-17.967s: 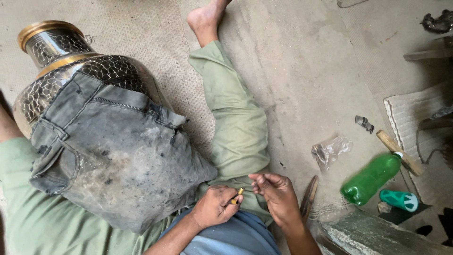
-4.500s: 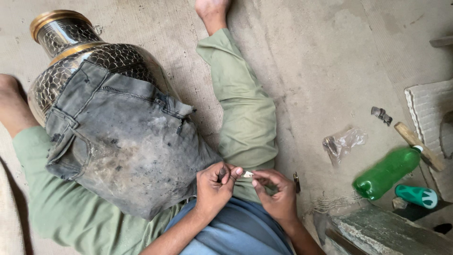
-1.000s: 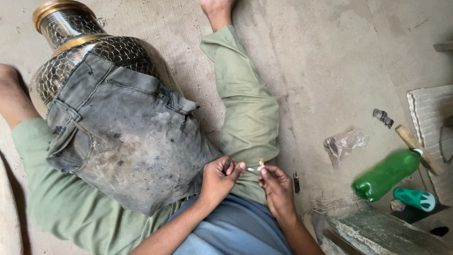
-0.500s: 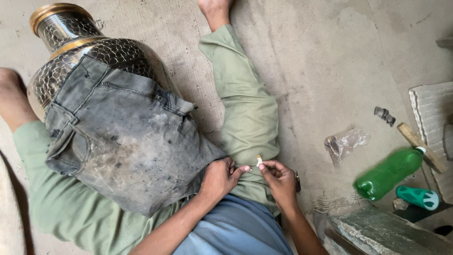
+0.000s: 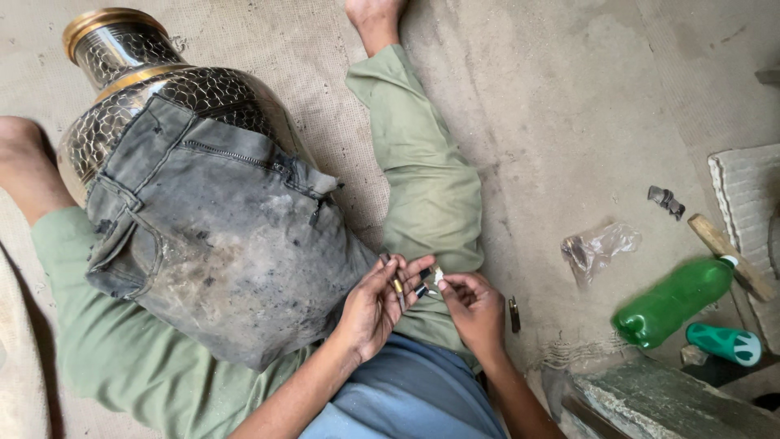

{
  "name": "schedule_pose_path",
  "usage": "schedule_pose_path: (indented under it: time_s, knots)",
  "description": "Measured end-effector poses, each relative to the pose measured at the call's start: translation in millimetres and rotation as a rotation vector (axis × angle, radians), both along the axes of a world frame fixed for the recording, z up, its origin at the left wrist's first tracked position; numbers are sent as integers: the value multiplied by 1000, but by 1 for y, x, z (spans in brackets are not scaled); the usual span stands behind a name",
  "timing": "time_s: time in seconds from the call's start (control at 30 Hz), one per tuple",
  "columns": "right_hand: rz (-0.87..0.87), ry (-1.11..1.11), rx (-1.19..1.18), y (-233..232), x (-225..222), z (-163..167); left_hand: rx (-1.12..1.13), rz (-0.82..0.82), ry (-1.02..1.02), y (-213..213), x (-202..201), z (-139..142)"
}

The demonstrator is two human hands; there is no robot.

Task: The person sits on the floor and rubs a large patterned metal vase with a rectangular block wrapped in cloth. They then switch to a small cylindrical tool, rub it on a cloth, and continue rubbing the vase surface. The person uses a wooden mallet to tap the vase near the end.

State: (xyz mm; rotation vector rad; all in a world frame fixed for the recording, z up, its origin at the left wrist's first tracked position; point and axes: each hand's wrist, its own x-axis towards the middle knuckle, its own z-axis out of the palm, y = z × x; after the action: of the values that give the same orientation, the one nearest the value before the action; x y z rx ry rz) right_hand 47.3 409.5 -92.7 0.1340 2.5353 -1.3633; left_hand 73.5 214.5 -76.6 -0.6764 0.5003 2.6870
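Fingers [image 5: 406, 275] of my left hand [image 5: 375, 307] curl around a few thin metal tools [image 5: 399, 286], while my right hand [image 5: 475, 307] pinches a small pale piece [image 5: 438, 276] at its fingertips, just beside them, over my green-trousered lap; what the piece is I can't quite tell. Right of my hands the bare floor [image 5: 569, 122] lies open up to a crumpled plastic bag [image 5: 600, 245] and a green bottle [image 5: 673, 302]. Left, a dented metal vase [image 5: 138, 77] draped with grey jeans [image 5: 219, 244] crowds my leg.

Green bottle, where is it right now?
In the head view, the green bottle lies on its side on the floor at the right, between a crumpled plastic bag and a wooden handle.
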Motion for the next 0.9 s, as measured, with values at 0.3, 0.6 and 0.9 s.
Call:
schedule_pose_path:
  time_s: [0.3,0.6,0.9]
  knots:
    - [196,315,-59,-25,14,56,-57,25,33,5,3,2]
    - [15,20,-377,-26,30,24,-220,27,136,18,12,-11]
    - [41,56,-275,7,30,31,-1046,-431,367,-14,16,2]
